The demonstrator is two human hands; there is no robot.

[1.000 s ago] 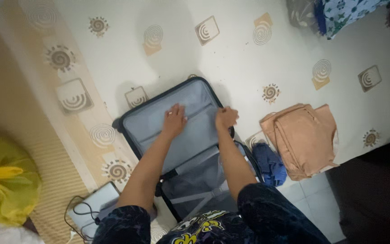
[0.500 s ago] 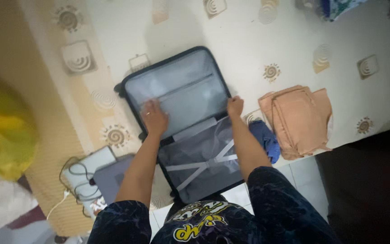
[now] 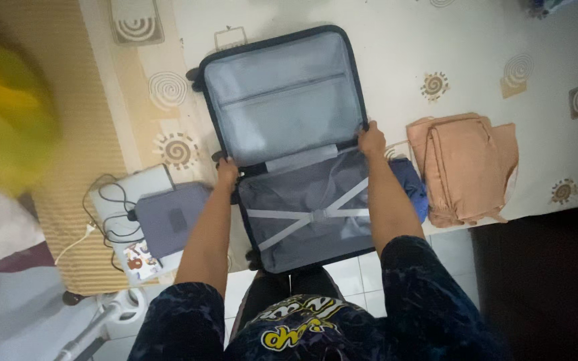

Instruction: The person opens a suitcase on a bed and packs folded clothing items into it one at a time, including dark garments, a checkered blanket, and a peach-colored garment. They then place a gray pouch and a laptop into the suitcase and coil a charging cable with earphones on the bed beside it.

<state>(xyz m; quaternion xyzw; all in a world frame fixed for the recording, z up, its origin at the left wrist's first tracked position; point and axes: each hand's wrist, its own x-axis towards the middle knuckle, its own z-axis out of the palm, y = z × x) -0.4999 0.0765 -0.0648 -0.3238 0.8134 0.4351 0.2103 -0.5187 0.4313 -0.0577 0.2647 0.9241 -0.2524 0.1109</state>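
Note:
A dark blue suitcase lies open on the patterned bed sheet, grey lining showing in both halves. The near half has crossed elastic straps. My left hand grips the left side at the hinge line. My right hand grips the right side at the hinge line. Both halves look empty.
Folded peach-coloured clothes lie right of the suitcase, with a blue cloth tucked between them and the suitcase. At the left are a grey pouch, a white device with cables and a blurred yellow bag. White floor tiles show below.
My hands have slid from the lid's lining outward to the suitcase's two sides at the hinge. The view has moved nearer, and the suitcase fills more of it.

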